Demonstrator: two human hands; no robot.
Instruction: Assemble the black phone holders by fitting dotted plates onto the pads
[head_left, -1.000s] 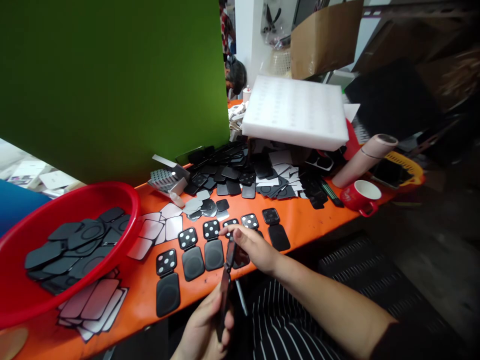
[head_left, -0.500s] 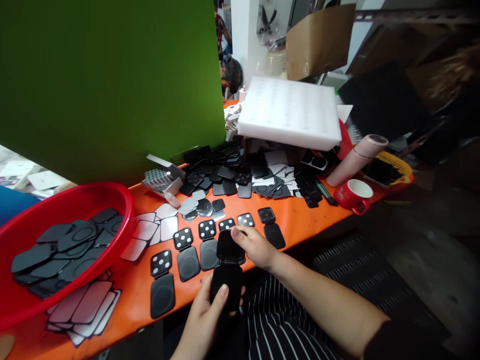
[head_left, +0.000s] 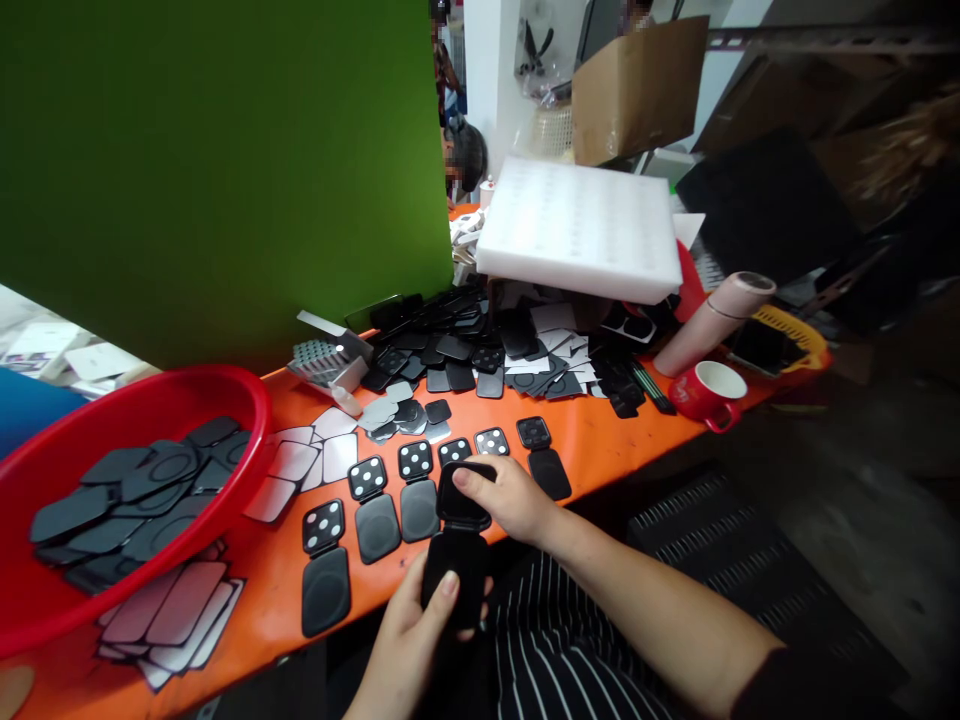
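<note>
Low over the table's front edge I hold a black two-panel folding case (head_left: 454, 575), opened out at its hinge. My left hand (head_left: 412, 625) is closed around the lower panel, thumb on its face. Gripping the upper panel from the right, my right hand (head_left: 514, 498) presses its thumb on the panel's inner face. Similar unfolded cases lie in a row behind and beside it, including a left-hand one (head_left: 326, 590) and a right-hand one (head_left: 549, 472). Several upper panels in the row show white dots, like the dotted panel (head_left: 367, 478). The undersides of the held case are hidden.
A red basin (head_left: 259, 420) with dark panels stands left on the orange table (head_left: 277, 560). Pale-faced sheets (head_left: 176, 610) lie before it. Behind are small plates (head_left: 379, 412), a white foam block (head_left: 581, 225), a pink flask (head_left: 712, 320) and a red mug (head_left: 694, 395). A green partition (head_left: 225, 180) rises behind.
My right thumb has slid slightly left and down on the upper panel. Both hands keep hold of the case, and the view has shifted slightly.
</note>
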